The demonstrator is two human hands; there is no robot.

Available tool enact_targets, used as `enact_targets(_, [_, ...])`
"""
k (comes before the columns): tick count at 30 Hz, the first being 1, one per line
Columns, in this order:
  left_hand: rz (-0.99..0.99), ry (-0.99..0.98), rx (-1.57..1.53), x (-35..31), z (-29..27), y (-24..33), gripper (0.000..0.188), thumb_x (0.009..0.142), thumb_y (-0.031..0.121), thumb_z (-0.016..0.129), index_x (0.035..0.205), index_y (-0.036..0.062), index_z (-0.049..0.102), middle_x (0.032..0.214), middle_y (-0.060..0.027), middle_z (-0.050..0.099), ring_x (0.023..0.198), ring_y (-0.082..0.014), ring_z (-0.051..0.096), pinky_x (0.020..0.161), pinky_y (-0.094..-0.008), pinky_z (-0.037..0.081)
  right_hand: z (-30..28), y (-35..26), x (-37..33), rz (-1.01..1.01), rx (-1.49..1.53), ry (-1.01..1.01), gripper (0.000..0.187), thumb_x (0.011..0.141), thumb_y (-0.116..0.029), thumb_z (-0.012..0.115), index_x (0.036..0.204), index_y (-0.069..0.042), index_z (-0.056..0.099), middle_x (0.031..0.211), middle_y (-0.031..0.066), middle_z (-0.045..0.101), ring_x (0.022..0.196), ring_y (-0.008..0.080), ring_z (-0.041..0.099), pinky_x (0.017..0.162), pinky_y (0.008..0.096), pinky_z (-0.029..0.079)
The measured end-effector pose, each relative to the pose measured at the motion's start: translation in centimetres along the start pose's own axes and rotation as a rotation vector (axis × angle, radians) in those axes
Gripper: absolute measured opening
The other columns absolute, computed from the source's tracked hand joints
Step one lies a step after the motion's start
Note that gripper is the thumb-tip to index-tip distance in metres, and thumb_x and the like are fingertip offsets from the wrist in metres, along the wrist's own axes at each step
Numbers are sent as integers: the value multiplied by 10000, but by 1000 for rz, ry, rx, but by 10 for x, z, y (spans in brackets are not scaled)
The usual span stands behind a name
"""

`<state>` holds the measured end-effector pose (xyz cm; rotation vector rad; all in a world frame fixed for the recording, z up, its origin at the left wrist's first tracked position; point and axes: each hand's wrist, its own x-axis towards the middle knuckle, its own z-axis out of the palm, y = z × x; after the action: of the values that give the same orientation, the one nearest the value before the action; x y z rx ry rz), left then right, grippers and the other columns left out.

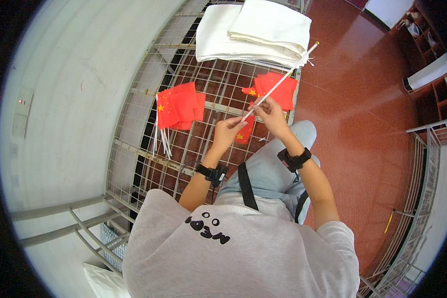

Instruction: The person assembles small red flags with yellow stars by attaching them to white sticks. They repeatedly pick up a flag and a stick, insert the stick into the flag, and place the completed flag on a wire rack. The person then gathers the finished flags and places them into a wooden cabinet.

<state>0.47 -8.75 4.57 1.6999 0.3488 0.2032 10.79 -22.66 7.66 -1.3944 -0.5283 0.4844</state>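
Observation:
A thin white stick (283,79) with a yellow tip slants up and to the right from between my hands. My left hand (226,134) pinches its lower end. Higher up, the fingers of my right hand (272,116) are closed on the same stick. Just below them hangs or lies a small red flag (243,133) with yellow stars; whether it is joined to the stick, I cannot tell. Beyond my right hand is a pile of red flags (278,89). To the left, a bunch of red flags (181,107) lies with white sticks (162,141) sticking out.
The flags rest on a metal wire-mesh bed base (188,144). A stack of folded white sheets (253,32) lies at its far end. A white wall (74,109) rises on the left; reddish floor (347,124) spreads on the right. A metal bed frame (417,198) stands at far right.

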Motion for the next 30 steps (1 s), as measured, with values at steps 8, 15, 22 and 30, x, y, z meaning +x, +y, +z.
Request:
enact_targets(8, [-10, -25, 8, 1, -1, 1, 229, 799, 103, 641, 994, -17, 640, 875, -71, 663, 783, -84, 582, 712, -228, 460, 3, -5, -2, -19, -111, 12, 120, 844, -8, 520, 960, 15, 502, 858, 103, 627, 783, 161, 613, 712, 277, 489])
enact_targets(15, [18, -25, 12, 1, 0, 2, 222, 802, 96, 637, 989, -24, 639, 880, -73, 662, 787, -84, 581, 713, -224, 461, 0, -3, -2, 20, 63, 55, 92, 845, -27, 545, 919, 20, 520, 819, 105, 629, 759, 159, 619, 688, 270, 496])
enact_targets(22, [8, -39, -37, 0, 3, 9, 222, 802, 91, 638, 989, -28, 638, 862, -69, 661, 770, -85, 579, 704, -225, 463, -2, 1, -5, 32, -106, 69, 115, 822, -60, 591, 891, 17, 542, 794, 98, 632, 743, 150, 616, 652, 260, 482])
enact_targets(30, [-1, -37, -10, 1, 3, -2, 231, 798, 107, 644, 990, -21, 640, 850, -70, 662, 753, -83, 580, 674, -229, 464, -3, 3, -6, -131, -448, -109, 291, 809, -61, 598, 1086, -16, 522, 912, 113, 619, 835, 150, 590, 683, 268, 474])
